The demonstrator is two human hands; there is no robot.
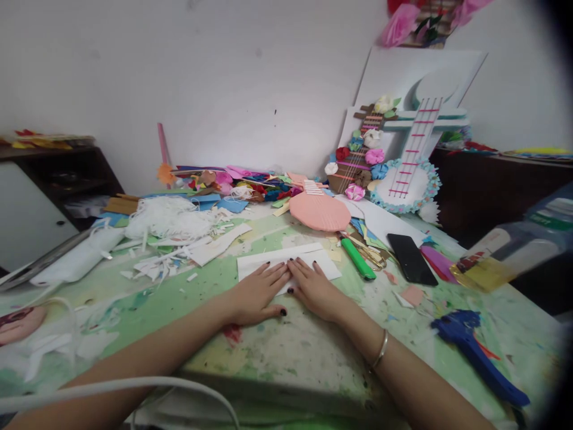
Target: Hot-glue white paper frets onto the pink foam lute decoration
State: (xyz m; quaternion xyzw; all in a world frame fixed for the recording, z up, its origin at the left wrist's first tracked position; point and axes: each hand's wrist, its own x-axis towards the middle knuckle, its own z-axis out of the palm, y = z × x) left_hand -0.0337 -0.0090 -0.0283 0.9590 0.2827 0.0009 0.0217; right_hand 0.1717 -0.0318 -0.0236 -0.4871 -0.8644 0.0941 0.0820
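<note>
On the table (277, 352) lies the paper (253, 263), the left hand (256, 294) and right hand (316, 291) on it. Left of the paper are scraps (159, 263); behind it, slightly right, the lute (320, 213). Right of the paper lies the cutter (357, 258), farther right the phone (412, 258), then the bottle (513, 248); right and in front, the glue gun (480, 357).

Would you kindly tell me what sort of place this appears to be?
Probably a craft room or small handicraft workshop: a paint-stained table strewn with white scraps, what looks like a blue glue gun, and a flower-trimmed model stringed instrument.
</note>
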